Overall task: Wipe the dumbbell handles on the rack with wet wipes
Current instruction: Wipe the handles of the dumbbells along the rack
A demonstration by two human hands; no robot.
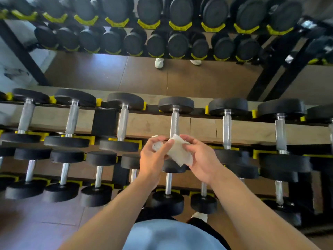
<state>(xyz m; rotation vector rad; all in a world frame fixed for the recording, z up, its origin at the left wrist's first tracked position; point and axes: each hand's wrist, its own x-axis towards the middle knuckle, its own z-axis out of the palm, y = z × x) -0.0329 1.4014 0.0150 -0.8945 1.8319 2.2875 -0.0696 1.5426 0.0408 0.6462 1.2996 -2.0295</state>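
Observation:
A white wet wipe is held between both hands in front of the rack. My left hand pinches its bunched left end, and my right hand pinches its right side, with a loose flap hanging below. Both hands hover just in front of the near end of a knurled steel dumbbell handle on the upper tier. The near head of that dumbbell is hidden behind my hands. More black dumbbells with silver handles line the upper tier, and smaller ones fill the lower tier.
The rack has black bars and yellow cradles. A mirror behind it reflects the dumbbells, brown floor and white shoes. My light-blue shirt fills the bottom middle. Brown tiled floor lies at lower left.

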